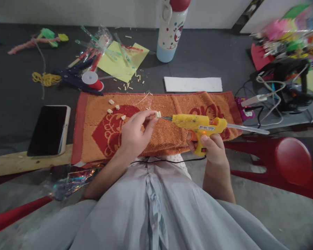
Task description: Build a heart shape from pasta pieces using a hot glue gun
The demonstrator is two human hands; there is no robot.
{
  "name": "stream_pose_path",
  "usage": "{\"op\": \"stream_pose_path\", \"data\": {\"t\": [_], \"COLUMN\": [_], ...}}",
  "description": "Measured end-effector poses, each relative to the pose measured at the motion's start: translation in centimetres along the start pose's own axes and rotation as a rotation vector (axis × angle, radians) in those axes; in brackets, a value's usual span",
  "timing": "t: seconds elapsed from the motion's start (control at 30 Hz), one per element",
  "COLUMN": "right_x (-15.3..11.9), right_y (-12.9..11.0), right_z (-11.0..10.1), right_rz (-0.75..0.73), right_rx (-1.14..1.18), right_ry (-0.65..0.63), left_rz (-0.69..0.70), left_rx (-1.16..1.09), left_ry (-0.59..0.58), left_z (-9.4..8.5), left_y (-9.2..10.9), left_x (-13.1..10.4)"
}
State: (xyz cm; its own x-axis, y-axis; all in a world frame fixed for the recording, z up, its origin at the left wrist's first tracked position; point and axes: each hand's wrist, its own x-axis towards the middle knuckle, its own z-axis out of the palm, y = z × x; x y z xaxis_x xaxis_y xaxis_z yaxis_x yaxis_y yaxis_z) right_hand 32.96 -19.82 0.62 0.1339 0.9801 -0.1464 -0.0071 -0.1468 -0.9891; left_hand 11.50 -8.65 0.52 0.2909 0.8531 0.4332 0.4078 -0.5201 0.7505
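Note:
My right hand (213, 146) is wrapped round the handle of a yellow glue gun (190, 121), its small light glowing orange and a clear glue stick (247, 128) poking out the back. The metal nozzle (167, 118) points left and comes up against, or very near, a small pale wooden piece (158, 114). Thumb and fingers of my left hand (137, 132) pinch that piece. Several similar small wooden pieces (111, 102) lie on the orange towel (167, 139) beneath, left of my hands.
A phone (49, 130) lies left of the towel. Behind it are a red spool (93, 80), dark blue pliers-like tool (73, 80), yellow paper (120, 71) and wood bits. A bottle (172, 34) and white strip (193, 84) stand beyond; cables (273, 90) lie right. A black cord (169, 161) trails from the gun.

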Motion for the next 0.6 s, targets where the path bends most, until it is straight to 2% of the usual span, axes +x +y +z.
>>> {"op": "stream_pose_path", "data": {"t": [0.1, 0.23, 0.33, 0.47, 0.6], "right_x": [0.1, 1.6, 3.8, 7.9, 12.1], "right_y": [0.3, 0.3, 0.2, 0.7, 2.1], "right_z": [-0.6, -2.0, -3.4, -4.7, -5.3], "right_rz": [-0.019, -0.112, -0.120, -0.139, -0.105], "right_rx": [0.004, -0.139, -0.410, -0.916, -1.220], "right_ry": [0.031, 0.160, 0.272, 0.422, 0.456], "left_rz": [-0.065, -0.129, -0.162, -0.183, -0.195], "left_rx": [-0.020, -0.037, -0.051, -0.061, -0.062], "left_ry": [-0.007, -0.016, -0.018, -0.043, -0.079], "left_z": [0.1, 0.1, 0.0, -0.2, -0.3], "left_y": [-0.1, -0.3, -0.2, -0.1, -0.2], "left_x": [-0.1, -0.2, -0.1, 0.0, 0.1]}}
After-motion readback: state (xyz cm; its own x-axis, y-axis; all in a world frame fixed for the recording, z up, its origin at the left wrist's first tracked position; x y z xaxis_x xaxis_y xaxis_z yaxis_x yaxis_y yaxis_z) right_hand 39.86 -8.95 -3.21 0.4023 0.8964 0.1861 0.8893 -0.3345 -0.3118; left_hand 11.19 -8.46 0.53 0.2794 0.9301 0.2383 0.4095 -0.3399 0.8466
